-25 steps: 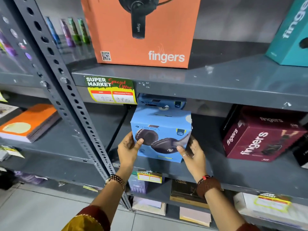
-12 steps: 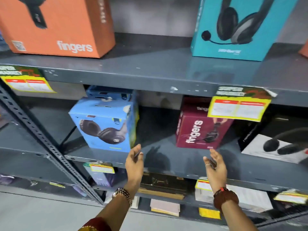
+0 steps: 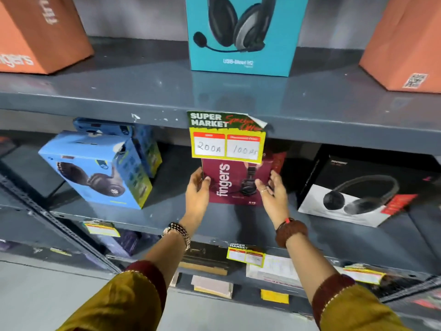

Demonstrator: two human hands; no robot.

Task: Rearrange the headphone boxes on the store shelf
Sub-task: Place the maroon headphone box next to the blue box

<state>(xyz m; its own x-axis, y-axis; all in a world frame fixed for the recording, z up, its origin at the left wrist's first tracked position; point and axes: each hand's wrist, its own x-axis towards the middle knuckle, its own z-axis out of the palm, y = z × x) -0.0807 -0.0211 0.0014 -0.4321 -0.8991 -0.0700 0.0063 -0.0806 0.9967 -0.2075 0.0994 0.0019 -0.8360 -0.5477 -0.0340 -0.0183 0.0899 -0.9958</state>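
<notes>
A maroon "fingers" headphone box (image 3: 235,185) stands on the middle grey shelf (image 3: 167,211), its top hidden behind a yellow price tag (image 3: 228,139). My left hand (image 3: 198,189) grips its left edge and my right hand (image 3: 272,189) grips its right edge. To the left a blue headphone box (image 3: 95,170) sits tilted, with another blue box (image 3: 143,144) behind it. A black and white headphone box (image 3: 358,189) lies at the right.
On the upper shelf (image 3: 143,91) stand a teal headset box (image 3: 241,34), an orange box (image 3: 35,34) at left and another orange box (image 3: 405,44) at right. A slotted upright post (image 3: 59,225) runs diagonally at the left. Lower shelves hold flat packs and price tags.
Both hands let go of the blue box, moved right and took hold of the maroon box by its sides. The view shifted right with them.
</notes>
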